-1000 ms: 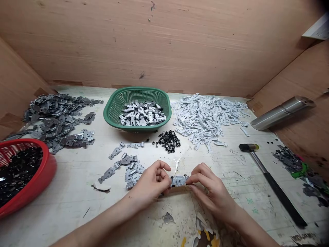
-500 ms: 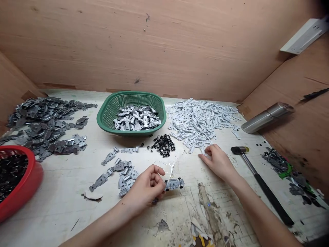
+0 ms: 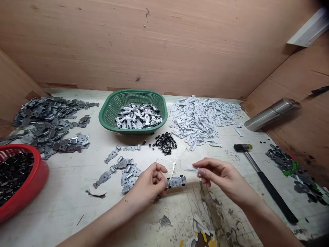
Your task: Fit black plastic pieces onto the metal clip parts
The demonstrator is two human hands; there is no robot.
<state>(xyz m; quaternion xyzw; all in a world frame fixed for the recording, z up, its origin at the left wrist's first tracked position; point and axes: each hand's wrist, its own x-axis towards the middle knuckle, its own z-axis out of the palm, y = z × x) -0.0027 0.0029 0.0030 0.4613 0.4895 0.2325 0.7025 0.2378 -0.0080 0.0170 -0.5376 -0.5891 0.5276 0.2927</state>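
Currently in hand, all places reckoned from the green basket [image 3: 133, 131]:

Item, one grey metal racing-car chassis [image 3: 176, 181], in front of the basket and to its right, low against the bench. My left hand [image 3: 154, 181] pinches its left end between thumb and curled fingers. Black wheels show at both ends; I judge the wheel stage done on this piece.

Item, one white strip-like part [image 3: 190, 168], blurred, in front of the basket to the right. My right hand [image 3: 221, 176] pinches it between thumb and fingertips. It is apart from the chassis; joining the two looks to be outstanding.

Finished, by my judgement: a modest pile of white-topped cars [image 3: 140, 116] inside the basket.

Outstanding stock: loose grey chassis plates [image 3: 130, 176], in front of the basket, no wheels that I can make out; a small heap of black wheel parts [image 3: 166, 143], just off its front right corner; a broad heap of white parts [image 3: 203, 118], right of it; a large heap of dark metal plates [image 3: 51, 120], left of it. By these heaps, much the greater share appears left to do.
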